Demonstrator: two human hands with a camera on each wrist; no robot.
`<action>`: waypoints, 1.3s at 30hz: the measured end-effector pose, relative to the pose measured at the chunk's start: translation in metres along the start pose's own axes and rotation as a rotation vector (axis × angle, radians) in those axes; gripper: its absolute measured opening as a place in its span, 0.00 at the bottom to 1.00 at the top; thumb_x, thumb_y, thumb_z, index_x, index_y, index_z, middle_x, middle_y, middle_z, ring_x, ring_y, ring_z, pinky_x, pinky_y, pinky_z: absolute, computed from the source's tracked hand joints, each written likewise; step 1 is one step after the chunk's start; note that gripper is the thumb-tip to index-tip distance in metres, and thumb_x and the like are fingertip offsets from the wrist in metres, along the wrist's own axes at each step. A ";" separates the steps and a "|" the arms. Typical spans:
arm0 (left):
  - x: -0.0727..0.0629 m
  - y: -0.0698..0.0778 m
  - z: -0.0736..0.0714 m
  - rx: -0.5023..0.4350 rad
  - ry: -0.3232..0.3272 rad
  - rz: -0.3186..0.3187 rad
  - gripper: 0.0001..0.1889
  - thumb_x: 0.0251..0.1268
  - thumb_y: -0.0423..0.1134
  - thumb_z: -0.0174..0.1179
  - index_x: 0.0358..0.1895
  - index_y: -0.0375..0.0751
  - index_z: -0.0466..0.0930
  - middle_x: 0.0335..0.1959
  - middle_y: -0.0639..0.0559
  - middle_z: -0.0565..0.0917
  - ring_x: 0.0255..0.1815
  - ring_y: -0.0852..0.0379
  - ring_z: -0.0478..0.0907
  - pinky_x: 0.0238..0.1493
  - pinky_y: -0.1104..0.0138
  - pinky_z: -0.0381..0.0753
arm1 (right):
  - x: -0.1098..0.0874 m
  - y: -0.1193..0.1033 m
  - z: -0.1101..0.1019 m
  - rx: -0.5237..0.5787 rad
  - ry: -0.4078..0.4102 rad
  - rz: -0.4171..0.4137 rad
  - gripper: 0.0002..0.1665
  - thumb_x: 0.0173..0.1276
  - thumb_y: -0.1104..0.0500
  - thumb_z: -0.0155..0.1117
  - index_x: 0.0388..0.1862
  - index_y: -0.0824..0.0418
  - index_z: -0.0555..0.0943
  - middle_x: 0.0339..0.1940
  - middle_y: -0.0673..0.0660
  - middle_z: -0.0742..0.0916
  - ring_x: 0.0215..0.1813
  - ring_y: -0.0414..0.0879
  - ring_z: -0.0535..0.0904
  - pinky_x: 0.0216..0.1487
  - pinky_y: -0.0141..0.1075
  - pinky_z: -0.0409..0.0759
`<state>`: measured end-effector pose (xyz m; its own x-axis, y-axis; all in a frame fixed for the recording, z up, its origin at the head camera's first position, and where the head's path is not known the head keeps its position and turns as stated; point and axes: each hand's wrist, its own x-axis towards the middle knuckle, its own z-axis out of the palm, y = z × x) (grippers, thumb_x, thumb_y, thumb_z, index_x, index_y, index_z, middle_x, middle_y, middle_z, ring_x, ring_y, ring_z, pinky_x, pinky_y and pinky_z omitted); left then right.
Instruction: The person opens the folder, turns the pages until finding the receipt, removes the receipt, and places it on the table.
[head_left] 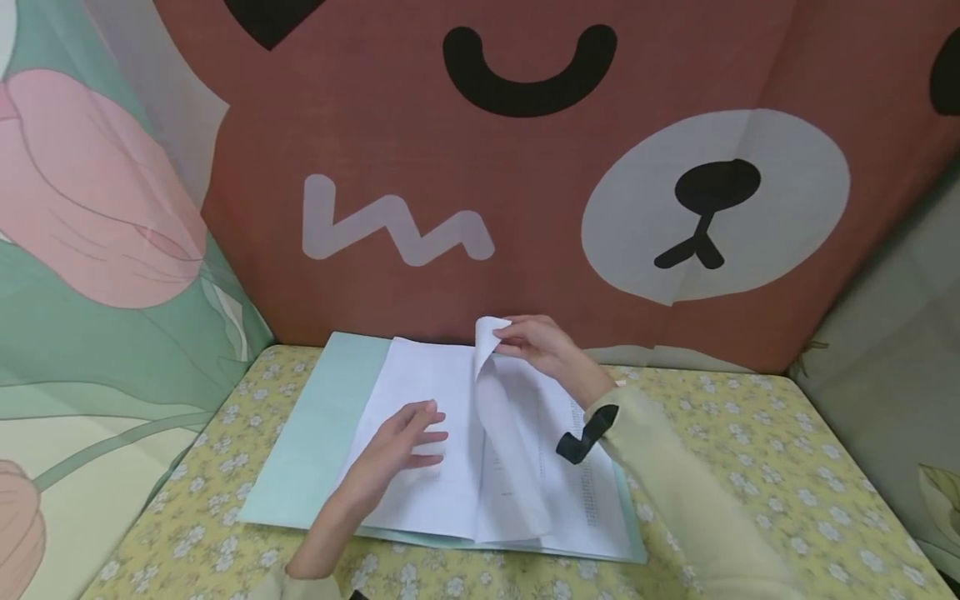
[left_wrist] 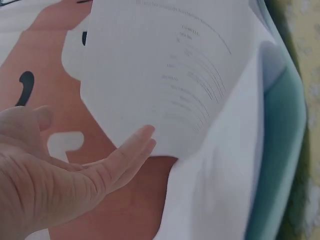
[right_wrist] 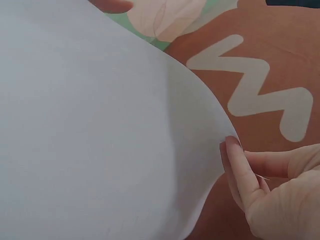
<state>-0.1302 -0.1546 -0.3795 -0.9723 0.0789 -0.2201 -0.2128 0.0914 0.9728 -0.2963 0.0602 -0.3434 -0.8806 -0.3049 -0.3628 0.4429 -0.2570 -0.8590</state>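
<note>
A white printed document lies spread in a pale green folder on the table. My right hand pinches the top corner of one page, which stands raised and curled near the middle of the document. In the right wrist view the thumb and fingers grip that page's edge. Over the left-hand pages hovers my left hand, fingers spread and holding nothing. In the left wrist view this hand appears beside the lifted page; whether they touch I cannot tell.
A yellow floral cloth covers the table under the folder. Behind it hangs a brown curtain with a bear face. Green floral fabric hangs on the left. A black strap sits on the right wrist.
</note>
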 end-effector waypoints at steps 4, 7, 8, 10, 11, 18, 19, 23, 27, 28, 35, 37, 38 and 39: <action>-0.003 0.007 0.007 -0.063 -0.012 -0.001 0.38 0.78 0.59 0.55 0.74 0.28 0.65 0.68 0.33 0.75 0.63 0.38 0.80 0.52 0.55 0.88 | 0.004 0.004 0.011 0.022 0.042 -0.004 0.35 0.76 0.76 0.56 0.79 0.74 0.61 0.75 0.69 0.70 0.68 0.58 0.74 0.67 0.46 0.74; -0.007 0.012 0.015 -0.063 -0.016 -0.008 0.36 0.79 0.57 0.56 0.72 0.28 0.67 0.64 0.35 0.78 0.60 0.41 0.82 0.50 0.55 0.88 | 0.006 0.007 0.020 0.044 0.086 -0.014 0.35 0.74 0.75 0.59 0.79 0.73 0.63 0.74 0.68 0.71 0.65 0.56 0.76 0.65 0.45 0.76; -0.008 0.013 0.018 -0.057 -0.017 -0.009 0.35 0.79 0.56 0.57 0.71 0.28 0.67 0.63 0.37 0.80 0.58 0.43 0.82 0.50 0.55 0.88 | 0.007 0.008 0.022 0.049 0.095 -0.019 0.36 0.74 0.75 0.59 0.78 0.73 0.63 0.74 0.68 0.71 0.64 0.56 0.76 0.65 0.45 0.77; -0.010 0.015 0.022 -0.029 -0.013 -0.005 0.32 0.79 0.52 0.57 0.70 0.28 0.69 0.59 0.40 0.83 0.55 0.46 0.84 0.48 0.56 0.88 | 0.007 0.009 0.026 0.054 0.112 -0.029 0.35 0.73 0.76 0.60 0.78 0.73 0.64 0.73 0.68 0.72 0.63 0.55 0.77 0.64 0.45 0.78; -0.011 0.016 0.024 -0.012 -0.007 -0.002 0.30 0.79 0.50 0.57 0.70 0.28 0.69 0.57 0.41 0.84 0.53 0.48 0.84 0.47 0.56 0.88 | 0.007 0.010 0.028 0.052 0.118 -0.029 0.35 0.73 0.76 0.60 0.77 0.73 0.65 0.72 0.68 0.73 0.63 0.55 0.77 0.64 0.45 0.78; -0.014 0.012 0.023 0.074 0.045 0.056 0.24 0.77 0.33 0.54 0.70 0.24 0.68 0.48 0.41 0.87 0.46 0.47 0.86 0.44 0.55 0.87 | 0.007 0.012 0.031 0.064 0.106 -0.029 0.33 0.72 0.76 0.62 0.75 0.73 0.67 0.70 0.69 0.76 0.65 0.59 0.79 0.62 0.44 0.81; -0.014 0.011 0.022 0.089 0.052 0.062 0.24 0.76 0.32 0.54 0.71 0.23 0.67 0.48 0.40 0.87 0.46 0.46 0.86 0.44 0.55 0.87 | 0.006 0.012 0.030 0.050 0.089 -0.036 0.31 0.73 0.75 0.62 0.73 0.74 0.69 0.66 0.68 0.79 0.62 0.58 0.81 0.60 0.44 0.82; -0.014 0.005 0.013 0.144 0.080 0.055 0.26 0.76 0.31 0.53 0.72 0.22 0.65 0.57 0.34 0.84 0.56 0.42 0.84 0.56 0.50 0.83 | 0.002 0.009 0.020 -0.039 0.014 -0.067 0.26 0.78 0.67 0.61 0.71 0.75 0.71 0.49 0.63 0.88 0.51 0.54 0.88 0.56 0.43 0.85; -0.013 0.000 0.003 0.198 0.092 0.024 0.30 0.77 0.31 0.52 0.75 0.18 0.57 0.72 0.26 0.70 0.74 0.33 0.68 0.71 0.43 0.70 | -0.001 0.006 0.005 -0.141 0.003 -0.081 0.26 0.82 0.59 0.58 0.69 0.75 0.71 0.43 0.63 0.90 0.48 0.54 0.90 0.53 0.42 0.86; -0.013 -0.002 0.000 0.208 0.094 0.015 0.31 0.77 0.31 0.52 0.76 0.17 0.55 0.75 0.26 0.66 0.77 0.33 0.63 0.73 0.42 0.66 | -0.002 0.005 0.002 -0.164 0.008 -0.081 0.26 0.83 0.58 0.57 0.69 0.75 0.70 0.45 0.63 0.90 0.50 0.55 0.90 0.53 0.42 0.86; -0.011 -0.012 -0.017 0.285 0.107 -0.063 0.34 0.77 0.33 0.52 0.76 0.15 0.52 0.79 0.24 0.54 0.80 0.30 0.50 0.77 0.41 0.55 | -0.006 0.004 -0.030 -0.383 0.083 -0.112 0.23 0.83 0.58 0.56 0.65 0.74 0.74 0.44 0.65 0.90 0.44 0.52 0.91 0.50 0.41 0.88; -0.009 -0.015 -0.021 0.314 0.114 -0.085 0.34 0.77 0.33 0.52 0.76 0.14 0.51 0.79 0.23 0.53 0.80 0.29 0.49 0.77 0.41 0.54 | -0.008 0.004 -0.040 -0.461 0.117 -0.142 0.21 0.82 0.58 0.58 0.62 0.74 0.76 0.42 0.65 0.90 0.40 0.50 0.91 0.48 0.41 0.89; -0.009 -0.017 -0.023 0.336 0.119 -0.096 0.34 0.77 0.33 0.52 0.75 0.14 0.51 0.79 0.22 0.52 0.80 0.28 0.49 0.77 0.40 0.54 | -0.009 0.005 -0.046 -0.497 0.132 -0.161 0.20 0.81 0.59 0.58 0.60 0.75 0.77 0.41 0.65 0.91 0.39 0.50 0.91 0.48 0.41 0.89; -0.009 -0.018 -0.024 0.362 0.122 -0.100 0.34 0.77 0.33 0.51 0.75 0.13 0.51 0.78 0.22 0.53 0.79 0.27 0.50 0.76 0.39 0.56 | -0.011 0.006 -0.052 -0.538 0.153 -0.185 0.19 0.81 0.59 0.59 0.59 0.75 0.78 0.40 0.65 0.91 0.38 0.49 0.91 0.47 0.41 0.89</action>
<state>-0.1201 -0.1809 -0.3935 -0.9574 -0.0645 -0.2815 -0.2806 0.4381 0.8540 -0.2929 0.1095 -0.3632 -0.9671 -0.1530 -0.2033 0.1672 0.2202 -0.9610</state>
